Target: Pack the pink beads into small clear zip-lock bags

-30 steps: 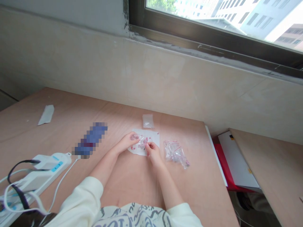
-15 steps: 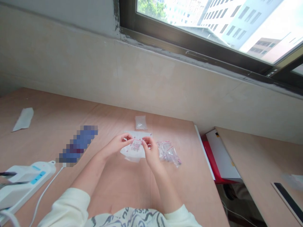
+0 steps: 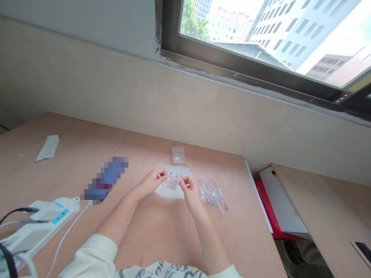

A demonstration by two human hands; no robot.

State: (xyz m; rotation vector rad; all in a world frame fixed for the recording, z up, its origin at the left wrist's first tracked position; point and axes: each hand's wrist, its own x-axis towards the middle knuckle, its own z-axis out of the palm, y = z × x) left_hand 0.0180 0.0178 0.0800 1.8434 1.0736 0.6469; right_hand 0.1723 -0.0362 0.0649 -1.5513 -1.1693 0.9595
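A thin red string point(image 3: 173, 177) is stretched between my two hands, above a white sheet of paper point(image 3: 162, 192). One end is pinched by my left hand point(image 3: 155, 179), thumb against forefinger. On the other side my right hand point(image 3: 189, 188) grips the string the same way. Small pinkish-red beads point(image 3: 172, 185) lie on the paper below, most of them in a cluster. Just right of my right hand are clear zip bags point(image 3: 213, 193) with small purplish things inside. Beyond the paper lies a small clear bag point(image 3: 178, 155) whose contents I cannot make out.
A phone point(image 3: 106, 180), blurred out, lies left of my arms on a white cable. At the lower left sits a white power strip point(image 3: 37, 231) with plugs. A paper scrap point(image 3: 48, 148) is farther back. Right of the table edge, folders point(image 3: 285, 204) stand in a gap.
The string between my fingers looks longer and straighter, with the hands slightly farther apart. The whole view has shifted, so everything sits a little lower and to the right.
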